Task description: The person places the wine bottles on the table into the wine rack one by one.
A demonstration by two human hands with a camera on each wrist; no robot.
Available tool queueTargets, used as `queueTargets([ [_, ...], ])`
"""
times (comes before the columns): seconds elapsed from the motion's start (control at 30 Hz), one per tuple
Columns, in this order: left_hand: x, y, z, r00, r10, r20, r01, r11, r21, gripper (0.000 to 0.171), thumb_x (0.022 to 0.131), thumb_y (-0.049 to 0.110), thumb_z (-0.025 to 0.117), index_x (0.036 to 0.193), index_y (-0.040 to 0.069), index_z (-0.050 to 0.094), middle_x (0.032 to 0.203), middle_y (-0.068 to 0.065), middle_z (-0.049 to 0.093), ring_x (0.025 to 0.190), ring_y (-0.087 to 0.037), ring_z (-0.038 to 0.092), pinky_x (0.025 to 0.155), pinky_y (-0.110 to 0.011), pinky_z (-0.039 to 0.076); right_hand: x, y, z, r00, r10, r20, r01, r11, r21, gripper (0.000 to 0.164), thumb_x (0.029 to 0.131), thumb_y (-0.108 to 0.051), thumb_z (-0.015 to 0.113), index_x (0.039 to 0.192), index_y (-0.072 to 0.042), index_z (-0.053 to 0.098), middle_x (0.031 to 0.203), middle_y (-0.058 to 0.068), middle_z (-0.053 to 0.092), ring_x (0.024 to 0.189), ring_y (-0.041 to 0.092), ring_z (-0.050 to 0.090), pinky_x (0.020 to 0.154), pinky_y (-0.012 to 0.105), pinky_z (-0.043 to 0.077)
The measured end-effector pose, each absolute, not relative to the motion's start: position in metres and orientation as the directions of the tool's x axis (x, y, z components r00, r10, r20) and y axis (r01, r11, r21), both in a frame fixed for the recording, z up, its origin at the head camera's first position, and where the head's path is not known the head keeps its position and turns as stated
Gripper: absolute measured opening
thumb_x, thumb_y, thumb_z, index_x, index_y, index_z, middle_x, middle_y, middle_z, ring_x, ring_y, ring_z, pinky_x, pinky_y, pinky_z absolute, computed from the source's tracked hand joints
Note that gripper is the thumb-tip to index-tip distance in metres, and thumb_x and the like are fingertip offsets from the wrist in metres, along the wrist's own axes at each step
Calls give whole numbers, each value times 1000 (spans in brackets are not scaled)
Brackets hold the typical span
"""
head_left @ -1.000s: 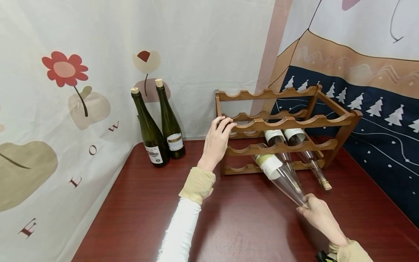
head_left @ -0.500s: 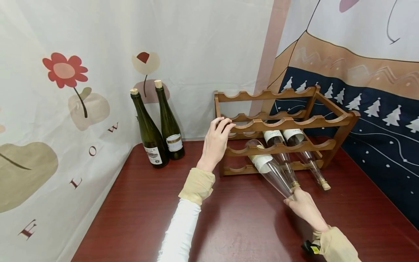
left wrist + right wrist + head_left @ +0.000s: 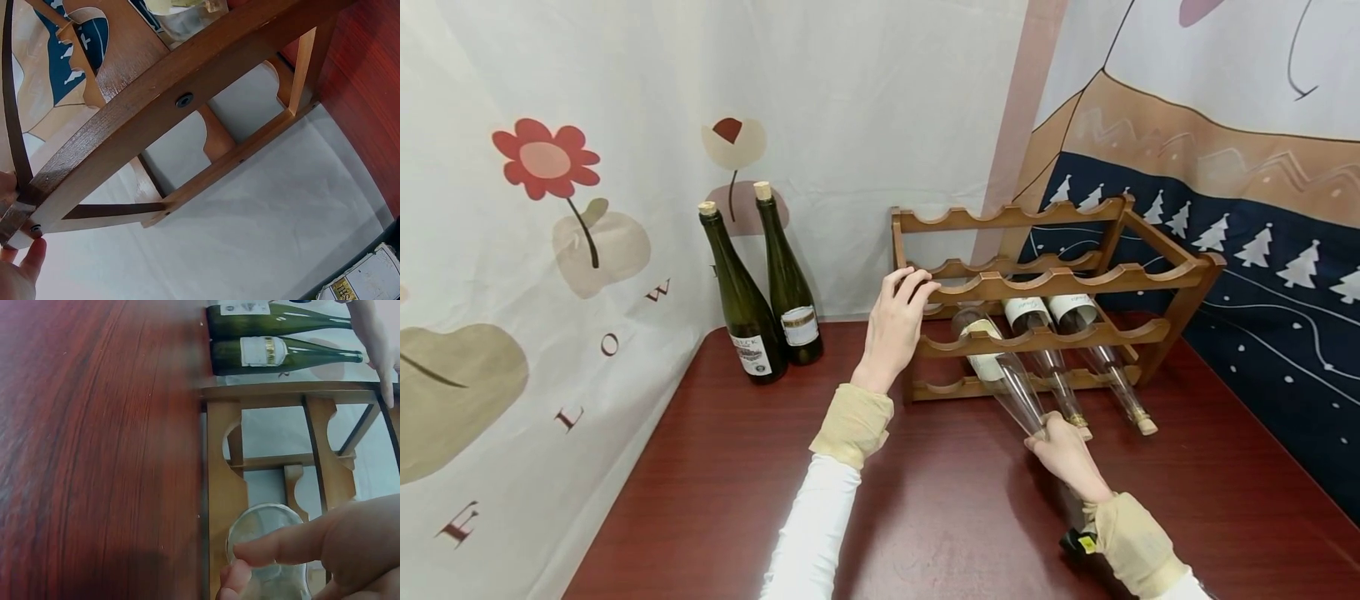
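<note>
Some bolts on the rack show only in left-wrist view

Even light is brightening the head view; soft shadows are darkening tabletop between left hand and right hand; right wrist view is looking hazy, maybe defocused.

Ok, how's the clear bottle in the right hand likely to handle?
The clear bottle looks like glass: probably stiff and breakable. Its smooth, round body could slip or roll. The right hand holds the narrow neck, so the wide end may dip.
</note>
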State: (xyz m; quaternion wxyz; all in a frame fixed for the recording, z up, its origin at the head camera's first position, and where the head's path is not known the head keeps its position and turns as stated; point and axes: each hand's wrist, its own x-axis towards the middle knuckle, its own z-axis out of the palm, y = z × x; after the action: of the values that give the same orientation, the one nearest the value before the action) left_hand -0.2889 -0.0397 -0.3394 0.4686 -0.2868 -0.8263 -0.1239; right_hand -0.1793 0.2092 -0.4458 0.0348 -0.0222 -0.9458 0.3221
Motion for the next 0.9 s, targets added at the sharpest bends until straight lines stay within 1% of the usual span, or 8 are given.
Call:
queueTargets([
  [0.1,-289,-40,-340,-393,355,848,591,804,-63,29,93,-4,50,110,13,67,119,-3,61,122,-26,47,107,-27,40,-184,205,-447,-996,77,48,31,784,-619,21,78,-6,62,91,7,53,72,11,58,70,24,53,69,36,44],
  [0.17,-290,-40,-340,-396,355,847,591,804,-61,29,93,-3,50,110,13,67,120,-3,61,122,-26,47,107,-27,40,-188,203,-448,-995,86,46,38,776,-629,22,78,-7,62,91,7,52,71,10,55,69,24,52,65,34,44],
  [0.23,-290,-40,-340,-398,356,846,591,804,-60,29,93,-3,50,110,13,67,120,-3,61,123,-26,47,107,-27,39,-191,200,-450,-995,96,40,48,764,-643,23,78,-8,62,92,7,51,71,11,54,68,24,52,64,33,43],
  [0.4,-291,-40,-341,-390,354,850,594,802,-61,29,92,-4,52,109,13,67,120,-3,61,122,-26,47,107,-27,39,-200,195,-454,-992,119,36,65,746,-663,25,80,-10,62,95,8,52,74,13,56,72,25,54,68,35,45],
  [0.47,-291,-40,-340,-384,352,853,595,801,-62,29,91,-4,53,109,13,67,119,-3,61,121,-27,48,106,-27,40,-205,193,-455,-991,128,31,75,740,-668,25,81,-11,62,95,7,52,75,14,56,73,25,54,68,36,45],
  [0.63,-290,-40,-340,-392,353,849,592,804,-61,29,92,-4,52,110,13,67,120,-3,61,123,-26,47,107,-27,39,-216,188,-459,-989,149,20,96,728,-679,25,83,-13,63,93,6,50,78,16,54,73,26,51,67,36,44],
  [0.8,-289,-40,-341,-405,352,844,589,806,-54,30,92,-4,51,110,14,67,121,-3,60,124,-25,45,108,-27,38,-227,184,-462,-986,165,5,115,707,-698,27,85,-15,62,93,5,46,78,14,51,73,25,49,67,35,43],
  [0.9,-289,-39,-341,-402,351,846,591,805,-53,29,92,-4,51,110,13,67,121,-3,60,124,-25,46,108,-27,38,-232,182,-464,-985,170,4,119,705,-699,30,85,-16,62,95,6,44,76,12,50,73,26,50,69,37,44],
])
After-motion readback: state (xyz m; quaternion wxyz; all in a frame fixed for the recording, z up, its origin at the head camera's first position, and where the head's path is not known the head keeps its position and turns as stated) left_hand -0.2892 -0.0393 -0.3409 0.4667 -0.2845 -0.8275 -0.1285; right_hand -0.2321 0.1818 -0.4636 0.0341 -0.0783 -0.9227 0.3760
